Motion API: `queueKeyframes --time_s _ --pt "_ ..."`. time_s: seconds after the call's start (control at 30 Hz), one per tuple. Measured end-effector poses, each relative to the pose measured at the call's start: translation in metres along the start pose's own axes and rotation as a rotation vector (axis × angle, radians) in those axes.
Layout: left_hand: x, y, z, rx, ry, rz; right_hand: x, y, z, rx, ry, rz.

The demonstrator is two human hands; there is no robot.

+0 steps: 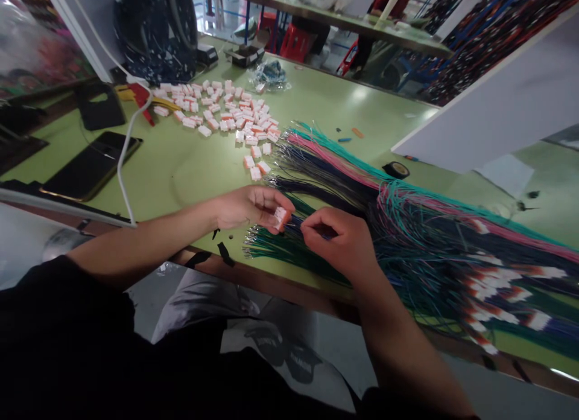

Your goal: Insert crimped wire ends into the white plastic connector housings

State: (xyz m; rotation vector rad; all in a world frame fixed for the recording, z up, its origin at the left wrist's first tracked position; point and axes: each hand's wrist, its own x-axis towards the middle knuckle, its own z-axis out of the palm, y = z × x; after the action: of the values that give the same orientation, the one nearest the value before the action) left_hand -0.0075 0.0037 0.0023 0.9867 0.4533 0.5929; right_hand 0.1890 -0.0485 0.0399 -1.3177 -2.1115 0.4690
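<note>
Black clothing (81,341) is seen nearest the camera, with the forearms extended from it over the green counter (181,166). A white-and-orange connector (281,217) is clamped between the thumb and fingers of the left hand (248,206), its end turned toward the right hand (341,239). The two hands are held close together but apart. The right thumb and forefinger are curled toward each other at some dark-blue wires (296,222); whether a wire is gripped by them cannot be told. Beyond the left hand, loose connectors (226,113) are scattered. Around and past the right hand, long bundles of wires (344,178) are spread, and to its right, connectors are seen clustered among them (493,287). A roll of black tape (395,169) is set beyond the right hand. To the left of the left hand, a dark phone (90,166) is crossed by a white cable (124,160).
</note>
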Motion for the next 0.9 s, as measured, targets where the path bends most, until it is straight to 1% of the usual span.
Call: queueKeyframes --time_s 0.17,0.4,0.7,0.8,0.9 --pt "0.0 0.0 0.001 0.025 0.02 0.025 -0.001 -0.001 0.003 -0.089 0.018 -0.003" --pt "0.001 -0.002 0.002 0.076 0.025 0.101 -0.001 0.001 0.005 -0.165 0.011 0.019" --pt "-0.002 0.002 0.009 0.295 0.107 0.124 -0.001 0.0 0.008 0.058 -0.04 0.078" --pt "-0.002 -0.001 0.008 0.293 0.12 0.119 -0.001 0.001 0.012 0.083 -0.036 0.065" --pt "-0.001 -0.003 0.008 0.239 0.134 0.093 -0.001 0.001 0.015 0.069 -0.008 0.036"
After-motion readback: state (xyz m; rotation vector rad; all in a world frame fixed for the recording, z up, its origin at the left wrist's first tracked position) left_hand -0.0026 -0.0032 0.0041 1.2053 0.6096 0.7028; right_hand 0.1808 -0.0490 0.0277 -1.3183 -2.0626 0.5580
